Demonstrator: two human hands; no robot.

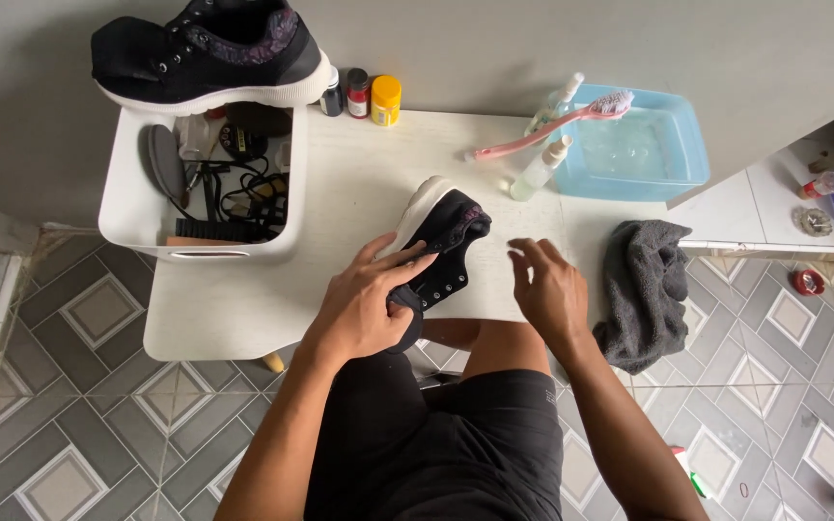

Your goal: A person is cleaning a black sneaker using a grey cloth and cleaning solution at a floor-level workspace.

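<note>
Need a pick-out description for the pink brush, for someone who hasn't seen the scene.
Start at the white table and go to the light blue plastic basin at its far right corner. The pink brush lies slanted across the basin's left rim, bristle head over the water, handle pointing down onto the tabletop. Unlike the clear bottles beside it, it is long, thin and pink.

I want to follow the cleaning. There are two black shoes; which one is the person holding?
The black shoe on the table, lying on its side under the left hand. The other shoe sits untouched on top of the white bin.
</note>
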